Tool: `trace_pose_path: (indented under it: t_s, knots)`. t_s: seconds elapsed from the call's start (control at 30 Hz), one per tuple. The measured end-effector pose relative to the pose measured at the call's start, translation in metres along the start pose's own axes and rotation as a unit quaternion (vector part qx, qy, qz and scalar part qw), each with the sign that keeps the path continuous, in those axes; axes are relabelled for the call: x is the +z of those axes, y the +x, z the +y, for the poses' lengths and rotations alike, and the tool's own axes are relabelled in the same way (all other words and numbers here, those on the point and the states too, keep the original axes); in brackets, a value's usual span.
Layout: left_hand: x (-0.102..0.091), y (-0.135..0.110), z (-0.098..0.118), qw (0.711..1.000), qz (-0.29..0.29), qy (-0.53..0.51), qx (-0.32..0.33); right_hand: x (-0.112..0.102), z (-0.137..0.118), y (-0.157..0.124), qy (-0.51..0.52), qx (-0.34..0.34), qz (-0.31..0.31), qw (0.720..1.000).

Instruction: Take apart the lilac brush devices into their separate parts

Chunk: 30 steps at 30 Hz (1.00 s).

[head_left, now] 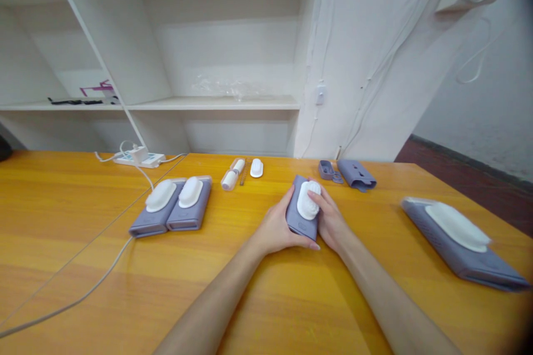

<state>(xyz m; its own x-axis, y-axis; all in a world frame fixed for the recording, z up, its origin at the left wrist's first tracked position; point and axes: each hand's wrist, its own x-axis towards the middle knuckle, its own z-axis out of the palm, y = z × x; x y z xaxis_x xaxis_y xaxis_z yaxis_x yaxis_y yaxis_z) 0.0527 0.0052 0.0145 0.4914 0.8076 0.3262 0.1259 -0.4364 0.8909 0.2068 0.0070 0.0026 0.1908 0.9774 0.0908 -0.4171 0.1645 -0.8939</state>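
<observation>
Both hands are around a grey-purple plastic case [305, 227], held above the wooden table near its middle. A white oval piece with a ribbed end [307, 205] sits on the case's upper face. My left hand [278, 227] wraps the left side and lower edge of the case, its thumb stretched along the near end. On the right side, my right hand [328, 215] grips the case, with a finger resting on the white oval piece. The fingers beneath the case are hidden.
Two similar cases [189, 215] stand at the left, and another case [462, 255] lies at the right. White cylinders [233, 174], a spring [244, 173] and a white oval part [257, 167] lie behind. Back right are grey-purple parts [356, 174]. A power strip [141, 157] and cables are at the left.
</observation>
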Motion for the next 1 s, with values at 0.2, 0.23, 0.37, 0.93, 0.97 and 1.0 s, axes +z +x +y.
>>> trace_pose_path:
  t_s: [0.2,0.23,0.37,0.93,0.97,1.0]
  knots:
    - [0.007,0.0,-0.001,1.0,0.021,0.018,-0.013,0.001,-0.002,0.001,-0.028,-0.021,0.0,0.999]
    - [0.008,0.0,0.0,0.999,0.022,0.022,-0.011,0.002,-0.001,0.002,-0.027,-0.02,0.011,0.999]
    - [0.01,-0.001,-0.001,0.998,0.027,0.05,0.0,0.004,0.002,0.008,0.003,0.01,0.058,0.998]
    - [0.01,0.005,-0.007,0.997,0.03,0.076,0.005,0.006,0.007,0.01,0.07,0.012,0.076,0.995]
    - [0.01,0.004,-0.007,0.997,0.031,0.07,0.007,0.007,0.006,0.009,0.074,0.013,0.073,0.994]
    - [0.01,0.004,-0.007,0.997,0.033,0.064,0.012,0.007,0.005,0.008,0.076,0.011,0.07,0.995]
